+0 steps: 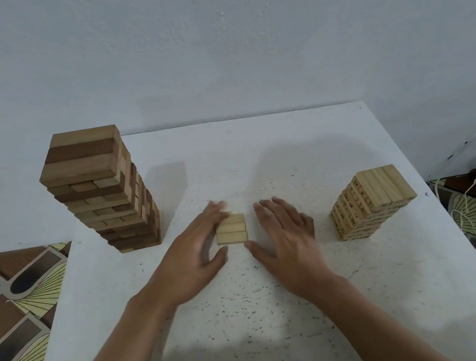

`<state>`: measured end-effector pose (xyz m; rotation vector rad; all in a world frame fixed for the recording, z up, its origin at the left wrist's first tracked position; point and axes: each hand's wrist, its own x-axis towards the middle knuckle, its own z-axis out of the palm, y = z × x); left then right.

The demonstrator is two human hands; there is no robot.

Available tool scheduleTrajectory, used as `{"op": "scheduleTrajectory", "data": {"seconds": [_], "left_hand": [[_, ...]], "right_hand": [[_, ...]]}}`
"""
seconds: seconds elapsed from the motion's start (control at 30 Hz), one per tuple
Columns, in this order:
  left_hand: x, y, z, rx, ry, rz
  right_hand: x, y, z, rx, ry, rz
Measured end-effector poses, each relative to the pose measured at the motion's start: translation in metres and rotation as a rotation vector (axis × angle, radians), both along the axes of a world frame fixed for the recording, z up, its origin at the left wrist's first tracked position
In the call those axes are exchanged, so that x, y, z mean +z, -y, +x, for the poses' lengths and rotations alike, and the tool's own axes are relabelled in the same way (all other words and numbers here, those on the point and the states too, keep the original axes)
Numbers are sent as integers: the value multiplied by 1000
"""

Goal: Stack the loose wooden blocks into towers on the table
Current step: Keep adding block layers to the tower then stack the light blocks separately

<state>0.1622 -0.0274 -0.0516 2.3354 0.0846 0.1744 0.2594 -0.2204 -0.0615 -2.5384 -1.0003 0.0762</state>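
On the white table, about the middle, three small pale blocks lie flat side by side, touching each other, as one low layer. The left hand is at their left side w/ fingers straight and close together. The fingertips lie against the left ends of the blocks, but this hand is blurred, so I cannot tell how firm the contact is. The right hand is just beside the blocks on the right, palm down, fingers straight and a bit spread, holding nothing. Its thumb tip comes very near the front right corner of the layer - touching or not, I cannot tell. At the table's left stands a tall tower of light and dark brown blocks, approx. upright, w/ some blocks not flush. At the right, well apart, stands a shorter tower of pale blocks w/ printed marks on the ends. Beside the table - a patterned floor.
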Motion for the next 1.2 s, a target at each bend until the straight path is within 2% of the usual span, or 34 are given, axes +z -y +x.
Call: {"op": "scheduleTrajectory", "data": {"seconds": [0.1, 0.2, 0.3, 0.93, 1.2], "left_hand": [[-6, 13, -10, 115, -65, 175], [-20, 23, -14, 156, -183, 432], [-27, 27, -11, 209, -196, 525], [-25, 18, 16, 290, -161, 598], [-23, 8, 13, 208, -154, 453]], "right_hand": [[3, -2, -2, 54, -71, -200], [5, -5, -4, 78, -52, -315], [2, -8, -3, 89, -45, -371], [2, -30, 17, 94, -65, -354], [15, -27, 26, 111, -181, -258]]}}
